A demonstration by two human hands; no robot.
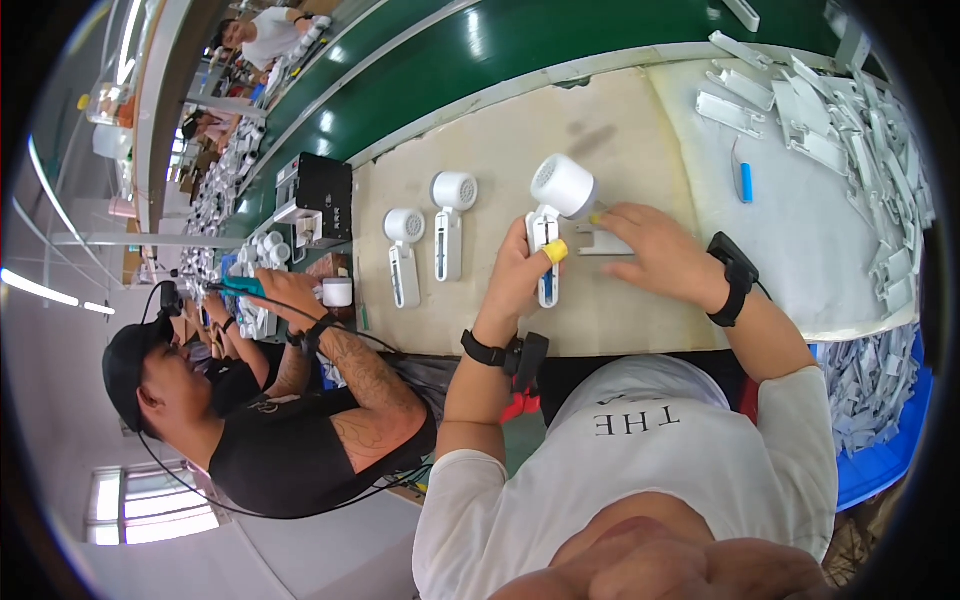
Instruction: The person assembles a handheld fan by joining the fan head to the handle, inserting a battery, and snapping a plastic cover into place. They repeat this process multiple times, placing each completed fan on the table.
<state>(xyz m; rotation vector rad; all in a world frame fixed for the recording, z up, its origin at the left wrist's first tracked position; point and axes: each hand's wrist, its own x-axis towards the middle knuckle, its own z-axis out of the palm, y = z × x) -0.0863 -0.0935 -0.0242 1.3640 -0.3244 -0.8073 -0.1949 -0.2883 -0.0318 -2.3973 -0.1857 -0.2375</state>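
My left hand (515,272) is closed around the handle of a white handheld fan (563,185), its round head tilted up to the right. The handle's open front shows a blue battery and dark parts inside. A yellow wrap covers my left thumb. My right hand (655,250) is beside the fan head, fingers apart; I cannot tell whether a fingertip touches it. Partly under that hand is a flat white plastic piece (592,243). Two similar fans, one nearer (404,255) and one farther (450,225), lie to the left with their handles open.
White plastic handle shells (890,190) are heaped at the right, with a loose blue battery (746,183) beside them. A blue bin (880,470) of white parts stands below the table edge. At left are a black box (315,200) and a co-worker (300,430) holding a teal tool.
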